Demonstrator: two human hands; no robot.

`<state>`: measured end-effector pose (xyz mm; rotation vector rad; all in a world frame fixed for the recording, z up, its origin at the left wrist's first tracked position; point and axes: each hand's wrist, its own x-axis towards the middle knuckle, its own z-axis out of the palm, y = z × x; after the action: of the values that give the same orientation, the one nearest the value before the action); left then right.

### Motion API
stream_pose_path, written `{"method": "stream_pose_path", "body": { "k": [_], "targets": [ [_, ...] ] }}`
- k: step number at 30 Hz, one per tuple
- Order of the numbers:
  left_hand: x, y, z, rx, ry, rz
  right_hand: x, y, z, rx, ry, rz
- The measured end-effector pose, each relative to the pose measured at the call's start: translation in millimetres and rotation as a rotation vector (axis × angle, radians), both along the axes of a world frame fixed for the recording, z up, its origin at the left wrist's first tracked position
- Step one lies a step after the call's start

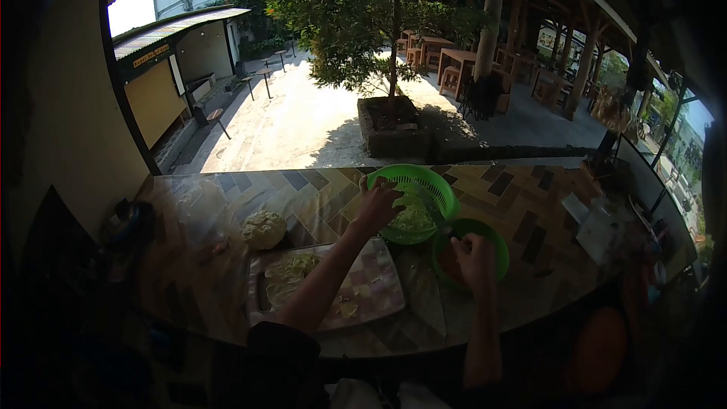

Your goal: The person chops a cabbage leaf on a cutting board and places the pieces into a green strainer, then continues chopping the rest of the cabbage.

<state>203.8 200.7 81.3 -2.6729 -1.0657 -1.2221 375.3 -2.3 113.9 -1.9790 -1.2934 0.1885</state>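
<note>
A green colander (445, 195) near the counter's far edge holds pale green shreds that look like cut cabbage (413, 216). My left hand (376, 201) is over the colander's left side, fingers apart. My right hand (475, 254) is closed around the handle of a knife (433, 208), whose blade slants up and left over the colander. Below that hand is a second green bowl (500, 246) with something orange in it, too dark to name. On the cutting board (382, 288) lie cabbage pieces (299, 265), partly hidden by my left forearm.
A pale cabbage head (263, 229) sits behind the board, with a clear plastic bag (201, 204) to its left. Flat pale items (598, 231) lie at the right of the tiled counter (522, 204). Beyond are a planter tree (392, 98) and wooden tables (458, 60).
</note>
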Motion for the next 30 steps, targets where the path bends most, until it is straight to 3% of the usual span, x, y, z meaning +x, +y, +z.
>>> {"method": "stream_pose_path", "body": {
  "k": [1, 3, 4, 8, 11, 18, 21, 24, 30],
  "targets": [
    [-2, -7, -2, 0.174, -0.076, 0.035, 1, 1, -7, -0.018, 0.037, 0.014],
    [-17, -20, -3, 0.270, -0.132, 0.016, 0, 0, -22, 0.166, 0.065, 0.095],
    [-32, -31, 5, 0.190, -0.116, -0.036, -4, -2, -29, 0.258, 0.080, 0.136],
    [-95, -71, 24, -0.332, 0.074, -0.087, -32, -37, -37, 0.144, 0.521, 0.314],
    [-134, -102, 10, -0.269, -0.036, -0.110, -46, -58, -58, -0.061, 0.528, 0.395],
    [-184, -170, -31, -0.716, -0.121, -0.025, -62, -78, -87, -0.042, 0.046, 0.305],
    [-188, -187, -57, -0.695, -0.200, 0.070, -69, -79, -76, -0.060, 0.003, 0.224],
    [-190, -191, -74, -0.633, -0.121, -0.069, -72, -80, -72, -0.136, -0.033, 0.226],
    [-166, -195, -87, -0.622, -0.250, -0.008, -74, -89, -75, -0.120, -0.023, 0.312]
  ]
}}
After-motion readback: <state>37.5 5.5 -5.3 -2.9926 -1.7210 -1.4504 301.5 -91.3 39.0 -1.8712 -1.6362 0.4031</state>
